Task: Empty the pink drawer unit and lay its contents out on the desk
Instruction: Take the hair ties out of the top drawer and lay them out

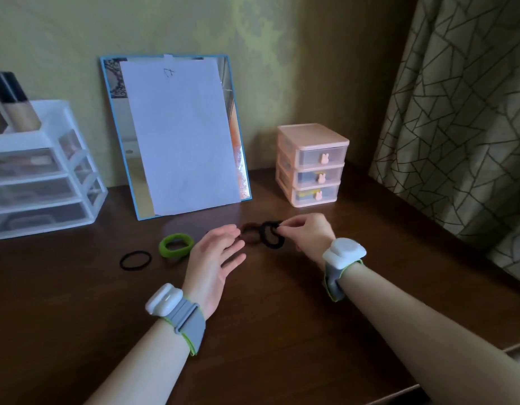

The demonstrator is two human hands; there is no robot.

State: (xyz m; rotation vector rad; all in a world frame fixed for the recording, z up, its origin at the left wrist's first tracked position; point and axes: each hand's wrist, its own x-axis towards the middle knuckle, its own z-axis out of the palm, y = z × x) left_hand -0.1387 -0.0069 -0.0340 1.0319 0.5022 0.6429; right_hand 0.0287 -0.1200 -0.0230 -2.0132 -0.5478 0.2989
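The pink drawer unit point(313, 165) stands at the back right of the dark wooden desk point(267, 331), its three bunny-knob drawers pushed in. My right hand point(307, 235) pinches a thick black hair tie point(272, 238) just above the desk in front of the unit. A brown hair tie point(250, 232) lies right beside it, partly hidden by my left hand point(215, 261), which hovers open with fingers spread. A thick green hair tie point(176, 246) and a thin black hair tie point(135, 260) lie to the left on the desk.
A blue-framed mirror point(177, 135) covered by a white sheet leans on the wall. A white clear drawer organiser point(42, 176) with bottles on top stands at the far left. A patterned curtain point(463, 112) hangs on the right. The desk's front edge runs at bottom right.
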